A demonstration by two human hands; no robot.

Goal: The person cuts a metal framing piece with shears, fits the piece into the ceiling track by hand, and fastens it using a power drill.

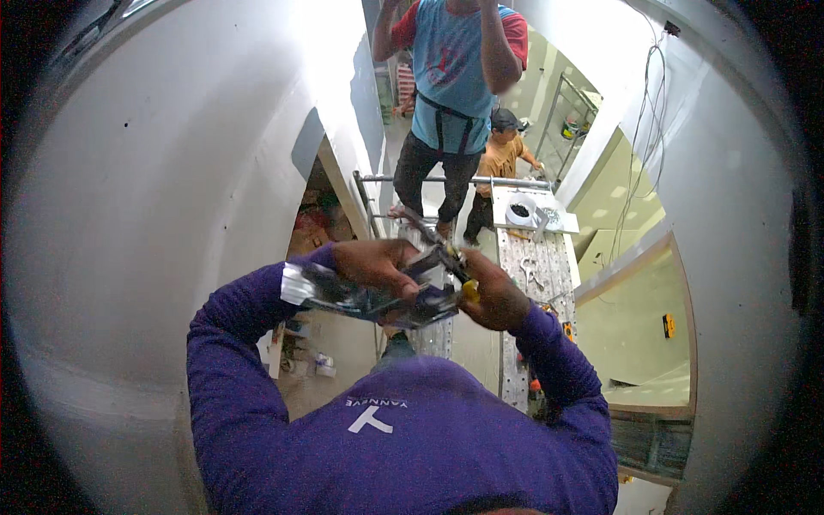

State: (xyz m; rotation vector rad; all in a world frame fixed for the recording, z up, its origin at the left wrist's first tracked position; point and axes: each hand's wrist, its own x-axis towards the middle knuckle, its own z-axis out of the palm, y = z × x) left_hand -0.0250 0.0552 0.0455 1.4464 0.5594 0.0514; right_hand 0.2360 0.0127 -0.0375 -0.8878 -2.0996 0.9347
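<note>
In front of my chest, my left hand (378,266) is closed on a shiny, thin metal channel (335,290), which runs from my left wrist across to my right hand. My right hand (496,293) grips a dark hand tool (448,254) with a yellow part at its handle. Its shape resembles snips, but motion blur hides the exact kind. The tool slants up and to the left, crossing the right end of the channel. Where its jaws meet the metal cannot be made out.
Ahead, a person in a blue shirt (451,73) stands raised, and another in a tan shirt (500,159) is lower behind. A perforated scaffold plank (515,257) on the right bears tools and a white tub (520,209). Wires (654,103) hang on the right wall.
</note>
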